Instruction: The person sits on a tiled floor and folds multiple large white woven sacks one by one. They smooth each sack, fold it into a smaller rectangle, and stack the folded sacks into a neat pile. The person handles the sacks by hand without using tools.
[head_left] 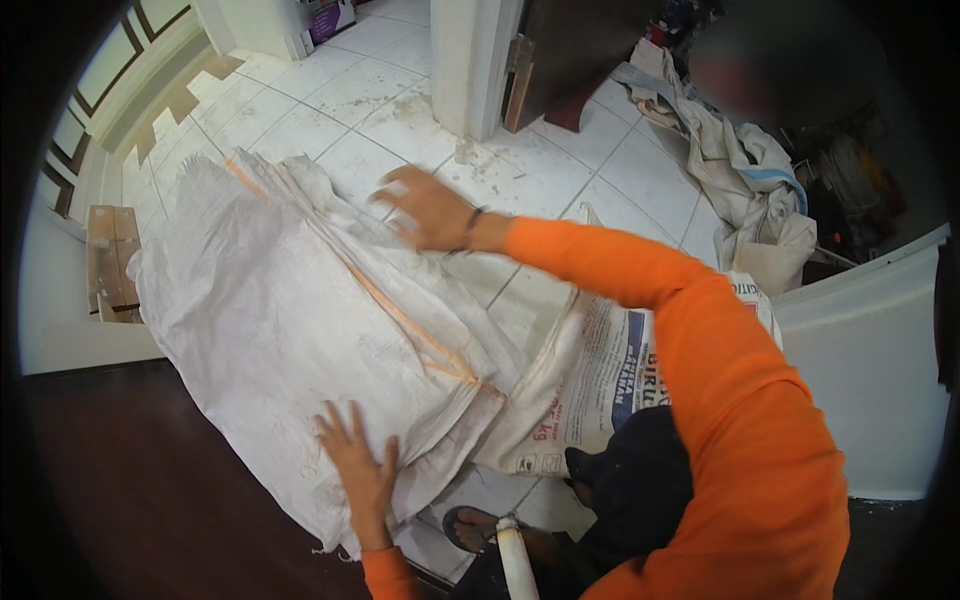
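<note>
Head view, looking down at a white tiled floor dusted with grit. A stack of white woven sacks lies flat across the middle of the picture, running from about ten o'clock down to six o'clock. An orange seam stripe runs along the upper sack.

The left hand, at roughly seven o'clock, presses palm-down on the near end of the stack, fingers spread wide and gripping nothing. The right hand, at about twelve o'clock on an orange sleeve, rests flat near the far edge of the stack. It looks motion-blurred, fingers loosely extended, holding nothing that can be made out.

A printed sack lies partly under the stack at four o'clock. A sandalled foot shows at six o'clock, just beside the stack's near corner. A heap of pale cloth sits at two o'clock.

Likely risks: the slick woven layers could slide over one another under uneven pressure, skewing the stack. Floor grit may cling to the sacks. The foot sits close enough to catch or pin a corner.
</note>
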